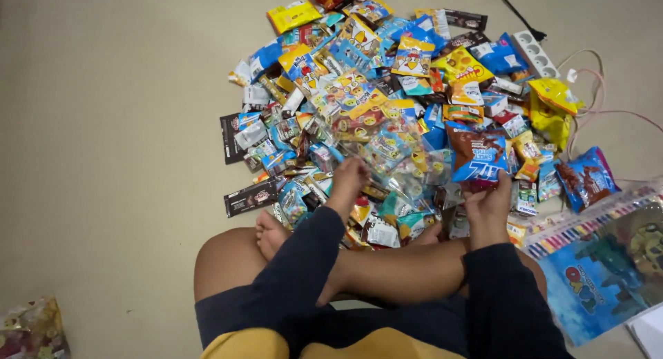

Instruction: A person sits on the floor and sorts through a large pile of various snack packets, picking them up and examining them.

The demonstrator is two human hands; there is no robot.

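I sit cross-legged on a beige floor before a big heap of snack packets point(387, 90). My left hand point(347, 179) reaches into the near side of the heap and pinches the corner of a clear plastic bag of small sweets point(394, 148). My right hand point(489, 201) grips the bottom edge of a blue and brown snack pouch point(476, 154) and holds it upright. Both forearms are in dark sleeves. My bare feet lie just under the hands, at the heap's edge.
A white power strip point(535, 53) with cables lies at the back right. A blue printed plastic bag with a coloured stripe point(601, 262) lies at my right. Another clear bag of sweets point(31, 328) sits at the bottom left. The left floor point(103, 124) is bare carpet.
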